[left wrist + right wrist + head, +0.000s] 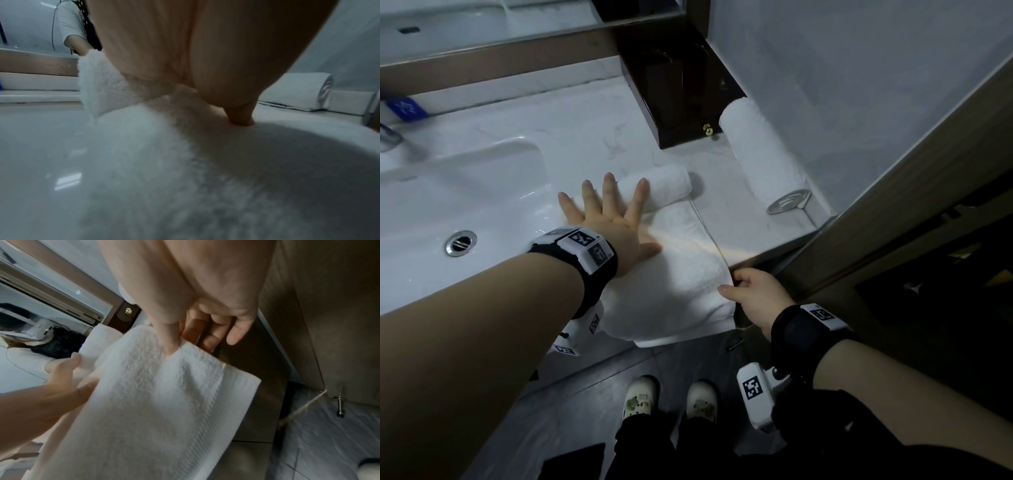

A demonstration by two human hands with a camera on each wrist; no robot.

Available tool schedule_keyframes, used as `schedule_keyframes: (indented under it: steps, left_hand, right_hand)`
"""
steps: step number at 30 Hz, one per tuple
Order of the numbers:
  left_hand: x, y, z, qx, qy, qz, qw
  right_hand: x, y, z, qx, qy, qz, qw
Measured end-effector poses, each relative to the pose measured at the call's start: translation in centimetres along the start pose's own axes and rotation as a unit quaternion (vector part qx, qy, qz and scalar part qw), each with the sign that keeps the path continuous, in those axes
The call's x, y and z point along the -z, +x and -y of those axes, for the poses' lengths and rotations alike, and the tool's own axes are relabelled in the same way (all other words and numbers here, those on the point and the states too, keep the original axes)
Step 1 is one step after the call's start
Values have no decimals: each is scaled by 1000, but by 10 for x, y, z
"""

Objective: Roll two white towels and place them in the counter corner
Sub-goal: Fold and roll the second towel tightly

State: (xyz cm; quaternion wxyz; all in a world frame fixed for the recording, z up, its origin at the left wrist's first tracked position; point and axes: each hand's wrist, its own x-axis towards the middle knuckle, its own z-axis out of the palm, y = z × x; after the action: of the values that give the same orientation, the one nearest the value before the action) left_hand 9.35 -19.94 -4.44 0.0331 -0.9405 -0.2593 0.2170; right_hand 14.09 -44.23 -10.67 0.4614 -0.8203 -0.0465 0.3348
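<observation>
Left hand (610, 219) flat on the second towel (681, 277), fingers spread and straight, palm pressing down on the cloth, and the fingertips reach up onto the rolled part (664, 185) at the far end of that towel. The left wrist view shows it from below: the left thumb (241, 119) digs into the fluffy pile, with the roll bulging just ahead of the palm. Over at the near right corner of the cloth, the right hand (755, 294) has a pinch on the towel's edge, its thumb (169, 344) on top of the fabric and the other fingers (238, 331) curled underneath, off the front edge of the tabletop (592, 137). The towel lies half unrolled between the two hands, its near end drooping over the tabletop's front edge. Beyond the right hand, well apart from it, the finished towel roll (763, 154) lies against the wall in the far right corner of the tabletop, just beside a dark wooden box (681, 89). To the left of the left hand sits the sink basin (465, 192) with its metal drain (461, 242). Down below, a pair of white shoes (671, 401) stand on the grey floor.
</observation>
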Motion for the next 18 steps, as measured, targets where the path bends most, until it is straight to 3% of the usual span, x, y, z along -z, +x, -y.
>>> schedule_keyframes:
  steps: [8,12,15,18]
  left_hand:
    - [12,-17,-13,6,-27,-43,999]
    - [29,-17,-11,9,-54,-50,997]
    - [40,-12,1,2,-102,-32,994]
    - [44,-6,14,-21,-151,-28,988]
  right_hand:
    - [2,-4,2,4,-80,7,997]
    - [10,-3,15,10,-128,-45,991]
    - [11,-9,32,64,-158,-105,980]
    - [1,-16,53,186,-222,-105,951]
